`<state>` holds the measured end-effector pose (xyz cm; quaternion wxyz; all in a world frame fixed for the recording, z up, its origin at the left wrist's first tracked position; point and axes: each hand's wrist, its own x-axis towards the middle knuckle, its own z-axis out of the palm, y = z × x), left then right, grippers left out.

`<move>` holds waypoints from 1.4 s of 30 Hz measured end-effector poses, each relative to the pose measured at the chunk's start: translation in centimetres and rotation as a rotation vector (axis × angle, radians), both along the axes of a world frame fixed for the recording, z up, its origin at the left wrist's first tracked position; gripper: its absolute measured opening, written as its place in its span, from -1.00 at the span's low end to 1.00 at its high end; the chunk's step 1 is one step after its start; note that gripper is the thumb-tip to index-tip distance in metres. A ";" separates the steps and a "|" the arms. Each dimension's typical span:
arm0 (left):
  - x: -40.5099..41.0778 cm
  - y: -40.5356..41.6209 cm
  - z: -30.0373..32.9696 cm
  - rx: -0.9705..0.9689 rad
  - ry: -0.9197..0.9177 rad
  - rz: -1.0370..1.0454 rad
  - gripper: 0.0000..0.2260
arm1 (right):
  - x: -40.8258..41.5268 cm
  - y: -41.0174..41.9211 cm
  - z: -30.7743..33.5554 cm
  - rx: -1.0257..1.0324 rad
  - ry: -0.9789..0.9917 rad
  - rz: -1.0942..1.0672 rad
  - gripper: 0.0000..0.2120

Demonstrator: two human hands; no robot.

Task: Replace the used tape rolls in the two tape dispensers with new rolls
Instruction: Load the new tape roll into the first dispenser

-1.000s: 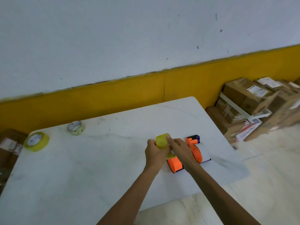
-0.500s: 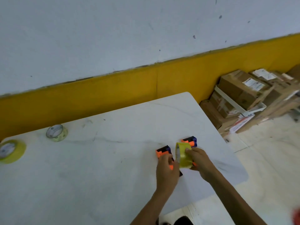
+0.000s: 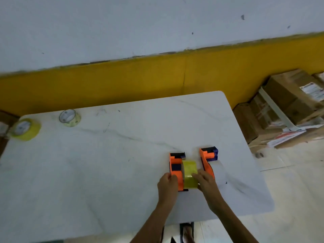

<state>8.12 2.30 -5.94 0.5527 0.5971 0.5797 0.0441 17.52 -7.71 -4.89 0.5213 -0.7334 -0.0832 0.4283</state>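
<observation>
Sitting side by side near the table's (image 3: 105, 163) right edge, the two orange dispensers each carried a roll. The left dispenser (image 3: 175, 168) held a yellow tape roll (image 3: 189, 173) against its right face, upright on its edge. The right dispenser (image 3: 206, 159), just beside it at 3 o'clock, held a pale, whitish roll (image 3: 219, 172) on its right side. Both pointed their dark blade ends toward 12 o'clock.

Your left hand (image 3: 167, 185) came in from 6 o'clock and gripped the left dispenser's body at its near left corner, fingers curled together on the orange side wall. Your right hand (image 3: 206, 182) reached in beside it, thumb and fingertips pressed on the yellow tape roll at its near right side; whether they pinched the roll or only pushed on it was hard to tell through the blur. Both forearms ran up from the bottom edge, converging on that dispenser.

Far off at 10 o'clock, near the table's back left corner, a thicker yellow roll (image 3: 25, 128) lay flat, and a thinner, nearly clear roll (image 3: 70, 118) lay flat just to its right. Cardboard boxes (image 3: 289, 102) were stacked on the floor at 2 o'clock, past the table.
</observation>
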 end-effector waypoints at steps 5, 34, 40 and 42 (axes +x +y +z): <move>0.8 -0.2 0.8 0.018 0.054 0.112 -0.83 | 0.4 -0.2 -0.5 -0.022 -0.065 0.097 -0.71; 2.3 0.8 1.9 -0.112 0.005 0.274 -0.87 | 0.4 1.6 -3.2 -0.021 -0.177 0.282 -0.69; 1.3 0.1 1.1 -0.145 -0.009 0.159 -0.93 | 0.5 1.5 -3.1 -0.119 -0.124 0.174 -0.68; 1.2 0.1 0.6 -0.131 -0.012 0.128 -0.87 | 1.3 1.9 -2.8 -0.141 -0.224 0.126 -0.71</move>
